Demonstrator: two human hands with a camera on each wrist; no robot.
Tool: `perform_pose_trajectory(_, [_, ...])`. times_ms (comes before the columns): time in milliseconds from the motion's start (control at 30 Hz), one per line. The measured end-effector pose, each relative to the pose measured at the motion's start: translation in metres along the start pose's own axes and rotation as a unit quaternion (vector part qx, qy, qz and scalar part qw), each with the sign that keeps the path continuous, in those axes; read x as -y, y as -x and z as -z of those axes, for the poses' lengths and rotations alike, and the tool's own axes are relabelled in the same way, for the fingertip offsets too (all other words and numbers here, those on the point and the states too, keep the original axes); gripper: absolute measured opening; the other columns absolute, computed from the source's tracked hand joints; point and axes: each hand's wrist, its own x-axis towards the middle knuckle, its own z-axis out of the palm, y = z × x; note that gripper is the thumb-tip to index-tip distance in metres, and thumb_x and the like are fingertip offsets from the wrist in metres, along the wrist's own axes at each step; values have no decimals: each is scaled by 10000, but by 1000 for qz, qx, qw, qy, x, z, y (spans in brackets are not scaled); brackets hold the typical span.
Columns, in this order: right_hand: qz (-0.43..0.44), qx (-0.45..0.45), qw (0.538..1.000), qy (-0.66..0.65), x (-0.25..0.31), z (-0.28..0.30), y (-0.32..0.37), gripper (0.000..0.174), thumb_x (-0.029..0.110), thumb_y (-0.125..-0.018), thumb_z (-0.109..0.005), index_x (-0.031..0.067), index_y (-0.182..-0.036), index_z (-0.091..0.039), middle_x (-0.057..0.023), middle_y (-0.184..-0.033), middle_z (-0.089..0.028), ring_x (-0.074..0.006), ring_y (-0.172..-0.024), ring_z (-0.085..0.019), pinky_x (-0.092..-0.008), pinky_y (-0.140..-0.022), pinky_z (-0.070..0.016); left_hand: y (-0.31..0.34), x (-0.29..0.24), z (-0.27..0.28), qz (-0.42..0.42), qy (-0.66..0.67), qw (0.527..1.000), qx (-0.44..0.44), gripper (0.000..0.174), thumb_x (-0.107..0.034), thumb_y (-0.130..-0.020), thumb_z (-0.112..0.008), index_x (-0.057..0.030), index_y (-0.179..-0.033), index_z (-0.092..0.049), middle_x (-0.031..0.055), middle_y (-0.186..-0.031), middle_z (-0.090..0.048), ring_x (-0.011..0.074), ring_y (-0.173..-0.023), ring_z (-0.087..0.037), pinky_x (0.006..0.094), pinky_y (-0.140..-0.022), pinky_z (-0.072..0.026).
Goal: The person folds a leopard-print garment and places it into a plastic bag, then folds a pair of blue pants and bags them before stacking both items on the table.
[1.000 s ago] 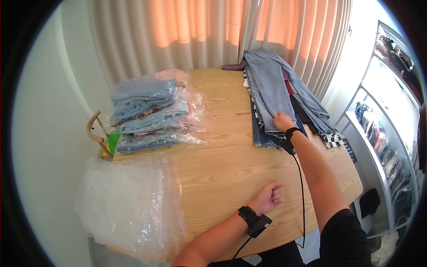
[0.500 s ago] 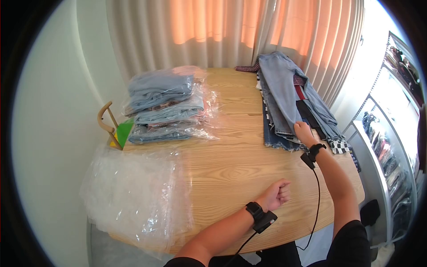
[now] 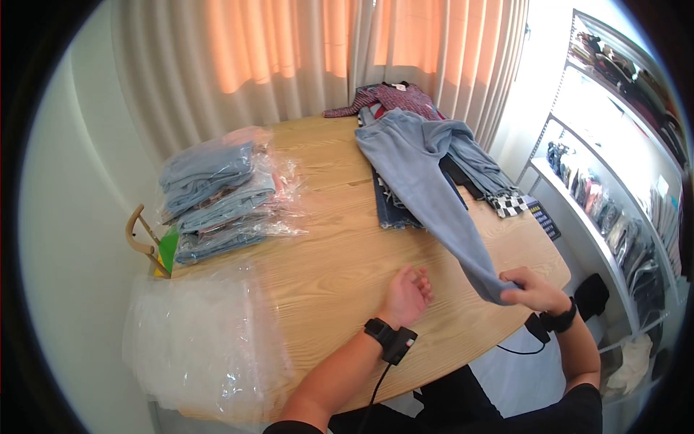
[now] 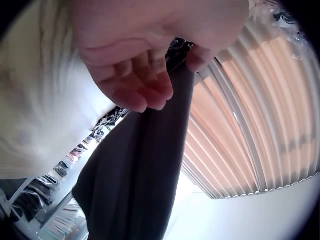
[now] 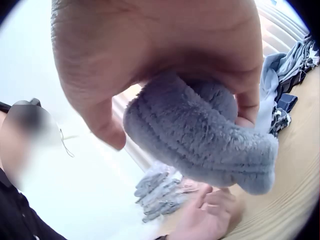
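Observation:
A pair of blue-grey trousers (image 3: 434, 195) stretches from the clothes pile toward the table's right front edge. My right hand (image 3: 536, 291) grips the end of one leg. In the right wrist view its cuff (image 5: 200, 135) shows a fuzzy inner side, bunched under the fingers. The waist end lies over the pile, and the other leg trails to the right. My left hand (image 3: 408, 296) hovers over the wood near the table's front, fingers loosely curled and holding nothing. From the left wrist, the trouser leg (image 4: 145, 160) appears dark beyond those fingers.
Several folded garments in clear bags (image 3: 217, 195) are stacked at the left. Flat clear plastic bags (image 3: 202, 340) lie at the front left. Under the trousers are a checkered hem (image 3: 506, 204), dark jeans (image 3: 390, 206) and a patterned red top (image 3: 397, 98). Shelves (image 3: 600, 210) stand at the right.
My right hand has drawn the trouser leg off the pile, toward me and to the right. The patterned top at the back is now more exposed. The left hand stays near the table's front.

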Motion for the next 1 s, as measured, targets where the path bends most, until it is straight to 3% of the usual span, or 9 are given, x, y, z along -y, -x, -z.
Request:
perform_pose_trajectory(100, [41,57,997,-7,29,1,46,242,110,-774,-772,2,-750,-557,-7,-658,-486,-88,-625,-447,-268,-568,-368,0,-8,-1,-35,27,999,-24,398,-414,-942,-481,-65,-1108,-573,55,-940,-572,190,-895,-553,324,-780,-453])
perform_pose_trajectory(200, [97,104,988,-55,40,2,77,228,69,-751,-781,0,-731,-565,-36,-659,-515,-124,-606,-449,-272,-565,-365,0,-25,2,-75,27,997,-5,455,-389,-948,-477,-50,-1251,-488,140,-1210,-525,269,-1135,-509,407,-972,-419])
perform_pose_trajectory(333, [267,212,928,-149,46,4,107,171,20,-762,-756,-20,-726,-594,-90,-688,-582,-251,-567,-532,-316,-549,-385,7,-44,-3,-141,20,989,-47,592,-383,-955,-469,-62,-1421,-296,173,-1353,-433,293,-1235,-446,446,-1050,-357])
perform_pose_trajectory(567, [400,370,805,-235,75,40,191,212,76,-931,-540,-55,-799,-640,-159,-685,-608,-259,-533,-580,-387,-516,-449,9,-60,1,-186,-12,980,-66,706,-367,-950,-496,-144,-1509,-127,184,-1468,-279,316,-1353,-305,469,-1104,-287])
perform_pose_trajectory(733, [429,264,837,-213,74,42,251,250,72,-955,-458,-11,-757,-585,-132,-708,-568,-218,-587,-556,-373,-582,-454,5,-66,4,-202,-110,973,-17,659,-404,-931,-505,-228,-1495,-213,175,-1471,-268,333,-1362,-268,497,-1116,-241])
perform_pose_trajectory(800, [531,71,803,-261,92,30,259,365,102,-920,-461,226,-583,-394,55,-483,-445,-31,-372,-407,-240,-376,-303,5,-70,12,-189,-117,975,13,615,-395,-925,-530,-259,-1475,-291,154,-1465,-264,315,-1356,-272,498,-1108,-246])
perform_pose_trajectory(833, [506,73,822,-248,98,36,272,231,223,-806,-692,218,-638,-533,42,-535,-519,-60,-411,-455,-244,-405,-340,6,-72,12,-175,-130,976,18,592,-401,-925,-524,-248,-1462,-325,143,-1472,-260,316,-1363,-258,504,-1108,-242])
perform_pose_trajectory(900, [499,59,830,-242,103,39,295,222,204,-811,-669,219,-636,-534,47,-533,-517,-52,-411,-454,-237,-406,-337,8,-65,3,-165,-159,973,-7,555,-423,-955,-398,-213,-1463,-318,140,-1457,-348,344,-1343,-306,514,-1117,-227])
perform_pose_trajectory(1000, [492,19,841,-224,106,32,333,221,145,-826,-598,220,-629,-536,62,-528,-513,-28,-412,-453,-216,-408,-327,5,-60,5,-149,-164,975,3,550,-417,-954,-401,-227,-1463,-316,149,-1458,-361,335,-1331,-339,505,-1124,-219])
